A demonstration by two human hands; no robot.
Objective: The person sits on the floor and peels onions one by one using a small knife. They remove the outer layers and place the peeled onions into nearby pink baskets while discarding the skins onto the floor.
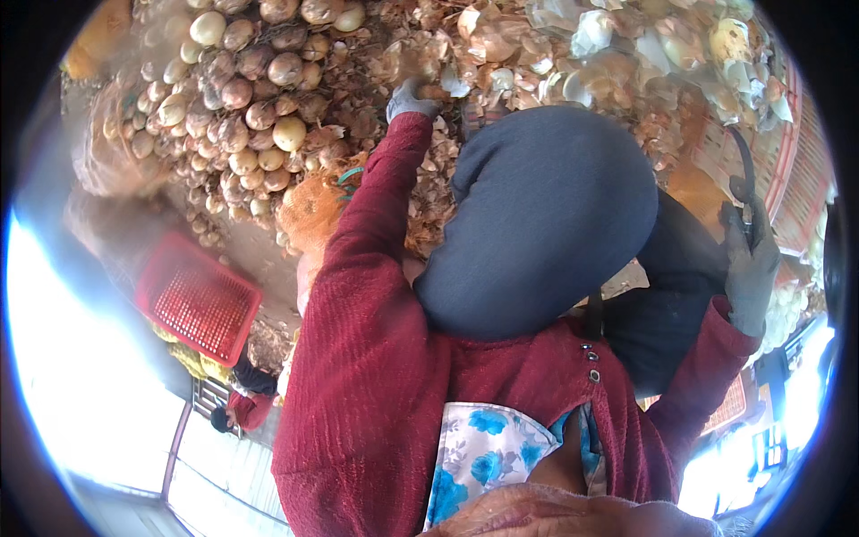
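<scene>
My left hand (411, 101), in a grey glove, reaches far forward over loose onion skins (429, 60), just right of a heap of whole onions (235, 94). Its fingers point down among the skins, and whether they hold anything is hidden. At the right my right hand (750, 268), also gloved, is raised beside my dark-clad leg. It grips a small knife with a dark, curved, hooked blade (742, 158), the tip pointing up and away. An orange mesh sack (312, 208) lies beside my left forearm.
A red perforated plastic basket (201, 295) stands at the left, with another person (248, 409) beyond it. Pale red plastic crates (788, 148) are at the right edge, with peeled white onions (782, 315) below them. My knee (550, 215) fills the middle.
</scene>
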